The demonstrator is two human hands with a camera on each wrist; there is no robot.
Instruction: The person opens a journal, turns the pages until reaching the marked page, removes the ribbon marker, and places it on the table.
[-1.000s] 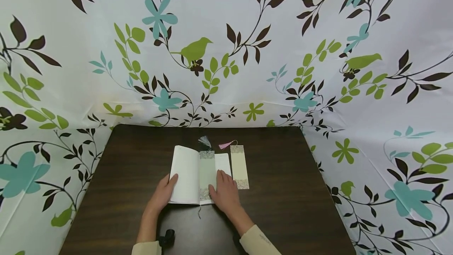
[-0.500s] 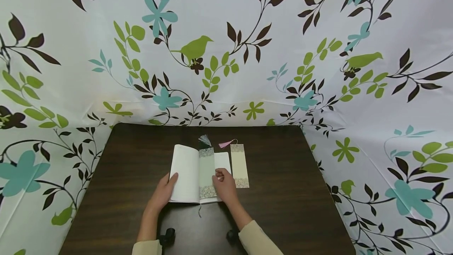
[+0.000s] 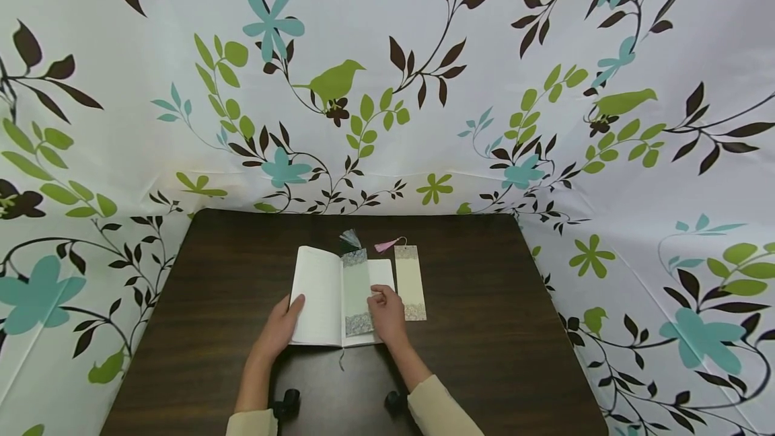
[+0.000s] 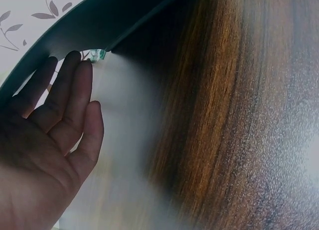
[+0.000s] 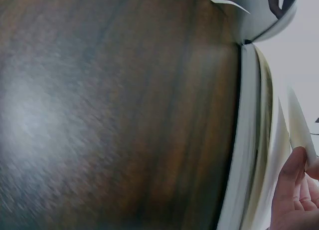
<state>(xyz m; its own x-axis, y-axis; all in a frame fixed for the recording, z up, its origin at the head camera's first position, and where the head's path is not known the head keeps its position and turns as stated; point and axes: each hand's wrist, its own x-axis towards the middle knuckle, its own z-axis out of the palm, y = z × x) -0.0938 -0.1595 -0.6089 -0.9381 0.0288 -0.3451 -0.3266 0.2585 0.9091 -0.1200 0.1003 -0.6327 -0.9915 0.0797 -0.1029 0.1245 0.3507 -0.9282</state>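
An open notebook [image 3: 317, 295] with blank white pages lies on the dark table. My left hand [image 3: 280, 325] holds its left edge, thumb over the page; the left wrist view has the other fingers [image 4: 82, 90] beneath the dark cover [image 4: 75, 33]. A pale green bookmark [image 3: 357, 288] with patterned ends and a grey tassel [image 3: 350, 239] lies over the right page, slightly tilted. My right hand [image 3: 389, 315] pinches its right edge between thumb and curled fingers. In the right wrist view the bookmark [image 5: 299, 122] is raised off the notebook pages [image 5: 271, 155].
A cream bookmark [image 3: 410, 281] with a pink tassel [image 3: 385, 246] lies just right of the notebook. A thin ribbon [image 3: 342, 360] hangs from the notebook's near edge. Dark wood table [image 3: 484, 328] extends on both sides, and a leaf-patterned curtain [image 3: 387, 86] stands behind.
My right hand went from lying spread on the bookmark to pinching its edge. The green bookmark has lifted and shifted slightly away and to the right. The left hand stays put.
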